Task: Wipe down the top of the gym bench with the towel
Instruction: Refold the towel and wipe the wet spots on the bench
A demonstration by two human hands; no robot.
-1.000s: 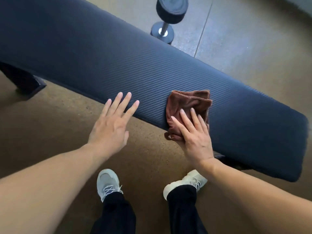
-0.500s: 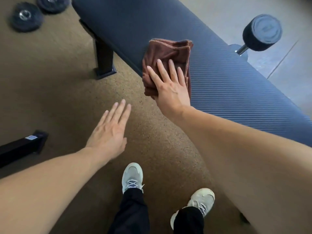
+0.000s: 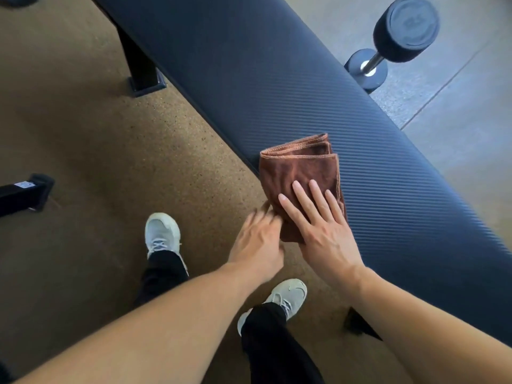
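A folded brown towel (image 3: 300, 167) lies on the near edge of the dark blue ribbed gym bench (image 3: 277, 79), which runs from upper left to lower right. My right hand (image 3: 321, 228) presses flat on the towel's near half, fingers spread. My left hand (image 3: 257, 242) is blurred, beside the bench edge, with its fingertips touching the towel's hanging lower left corner. Whether those fingers pinch the cloth cannot be told.
A black dumbbell (image 3: 393, 40) stands on the grey floor beyond the bench. A black bench leg (image 3: 141, 70) stands at the upper left, and a black frame foot (image 3: 25, 194) lies at the left. My two feet in white shoes stand on the brown floor.
My right hand has slid the towel along the bench, back towards me. My left hand has moved right, from open over the floor to the towel's corner.
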